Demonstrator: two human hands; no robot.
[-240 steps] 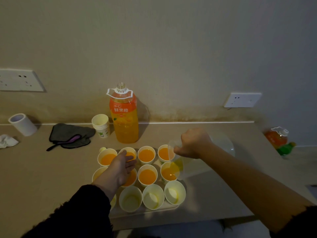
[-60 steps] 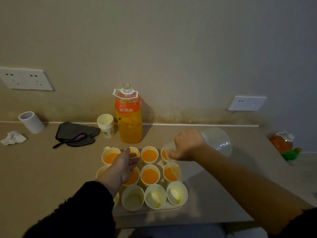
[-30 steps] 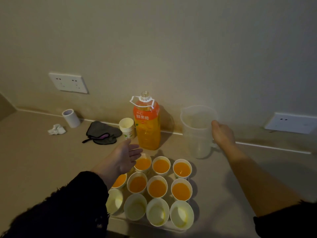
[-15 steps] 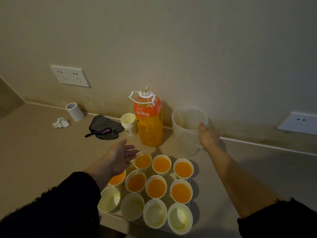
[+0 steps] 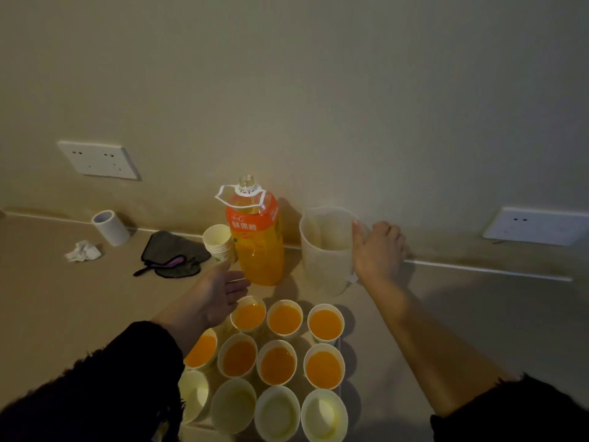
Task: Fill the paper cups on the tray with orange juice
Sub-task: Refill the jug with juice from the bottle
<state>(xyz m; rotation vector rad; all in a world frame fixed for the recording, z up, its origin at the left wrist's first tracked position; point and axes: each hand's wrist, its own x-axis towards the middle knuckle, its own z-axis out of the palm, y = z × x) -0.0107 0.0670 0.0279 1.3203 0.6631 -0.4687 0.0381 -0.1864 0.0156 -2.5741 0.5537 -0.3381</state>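
Several paper cups stand in rows on a tray (image 5: 340, 342) at the counter's near edge. The two far rows hold orange juice (image 5: 284, 319); the near row of cups (image 5: 278, 413) looks empty. An uncapped orange juice bottle (image 5: 257, 247) stands upright behind the tray. Right of it, a translucent plastic jug (image 5: 325, 250), empty, rests on the counter. My right hand (image 5: 377, 247) is wrapped around the jug's handle side. My left hand (image 5: 216, 293) hovers open, fingers spread, just left of the bottle's base and above the tray's far left cups.
A stack of spare paper cups (image 5: 219, 242) stands left of the bottle. Further left lie a dark cloth (image 5: 173, 252) with a purple-handled item, a crumpled tissue (image 5: 83, 251) and a white roll (image 5: 110, 227). Wall sockets (image 5: 97, 159) sit on the wall behind.
My right hand has lifted the jug away from the cups and set it upright on the counter beside the bottle. My left hand has risen off the cups toward the bottle.
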